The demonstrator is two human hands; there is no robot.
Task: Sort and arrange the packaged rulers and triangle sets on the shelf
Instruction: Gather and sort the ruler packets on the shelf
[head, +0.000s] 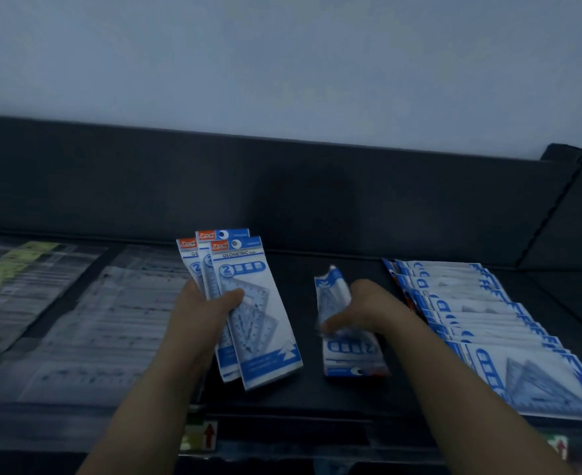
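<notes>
My left hand (203, 310) grips three fanned blue-and-white triangle set packs (265, 323), upright above the dark shelf (293, 395), red logos at the top. My right hand (361, 311) holds a small stack of the same packs (348, 354), turned upside down, with its lower end near the shelf surface. To the right lies an overlapping row of larger blue-and-white triangle packs (509, 337).
Clear packaged rulers (111, 320) cover the shelf's left part, with yellow-green ones (1, 265) at the far left. A dark back panel (282, 186) rises behind the shelf. Price labels with red arrows (200, 437) sit on the front edge.
</notes>
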